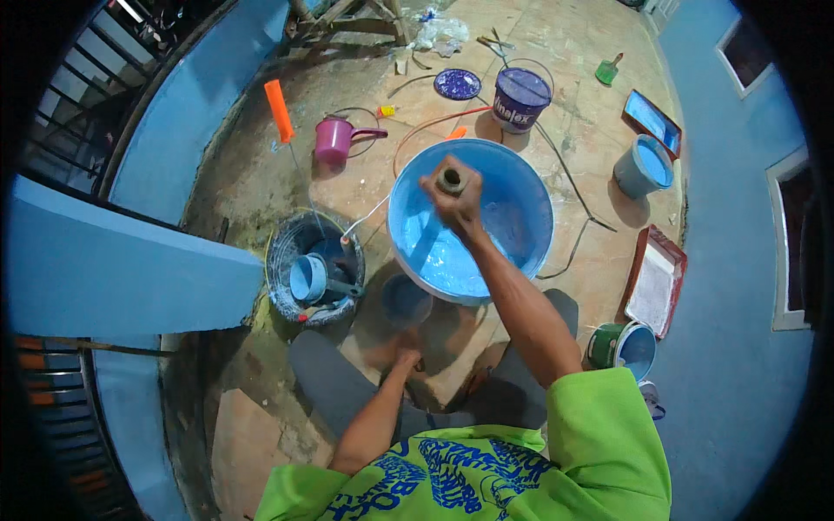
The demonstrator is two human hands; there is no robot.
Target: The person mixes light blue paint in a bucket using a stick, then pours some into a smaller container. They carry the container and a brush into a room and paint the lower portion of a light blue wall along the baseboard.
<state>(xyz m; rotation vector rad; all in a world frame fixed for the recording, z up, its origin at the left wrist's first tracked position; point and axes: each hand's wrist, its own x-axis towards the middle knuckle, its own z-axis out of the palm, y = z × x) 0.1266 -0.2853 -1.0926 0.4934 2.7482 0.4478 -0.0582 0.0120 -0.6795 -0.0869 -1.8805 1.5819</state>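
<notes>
My right hand (456, 201) is closed around the top of a thick hollow-ended stick (450, 179). The blue-coated shaft (425, 241) slants down into light blue paint (460, 260) in a large round basin (543, 200). Lower down, between my bent legs, my left hand (407, 358) is close to the floor, its fingers mostly hidden. Just beyond it is a small, round, dark bluish container (407, 300), partly under the basin's near edge. Whether that hand touches the container cannot be made out.
Left of the basin, a dark bucket (276, 282) holds a blue dipper (308, 278). Beyond are a pink dipper (334, 143), an orange-handled roller (279, 111) and a purple-and-white pail (521, 100). Rightward stand a paint bucket (625, 174), a red-rimmed tray (638, 269) and a green pail (601, 346).
</notes>
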